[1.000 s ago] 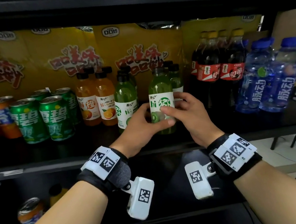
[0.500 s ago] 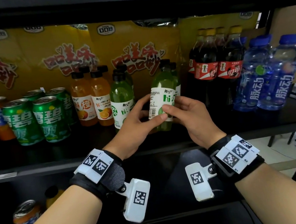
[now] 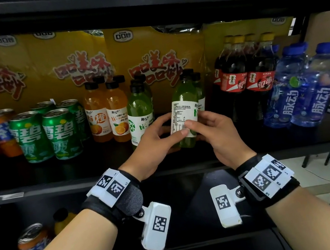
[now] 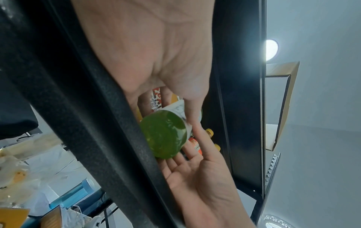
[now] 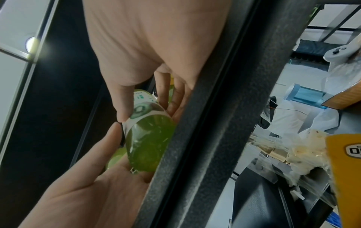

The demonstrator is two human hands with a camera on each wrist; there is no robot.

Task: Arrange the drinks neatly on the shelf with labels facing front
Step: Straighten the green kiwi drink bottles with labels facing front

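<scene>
Head view, left to right: green cans [image 3: 44,135] and orange juice bottles [image 3: 106,116] stand with their labels forward, then a green bottle [image 3: 140,115] just left of your hands. Your left hand [image 3: 153,141] and right hand [image 3: 215,132] both clamp the green juice bottle [image 3: 185,117], thumbs on the label, fingers curled behind it. It is over the shelf [image 3: 61,185] near the front edge, cap up, long axis tipped slightly right. Small print faces you and the logo points right, so you likely hold it two-handed to twist it. Cola bottles [image 3: 245,77] and blue bottles [image 3: 304,85] stand at the right.
</scene>
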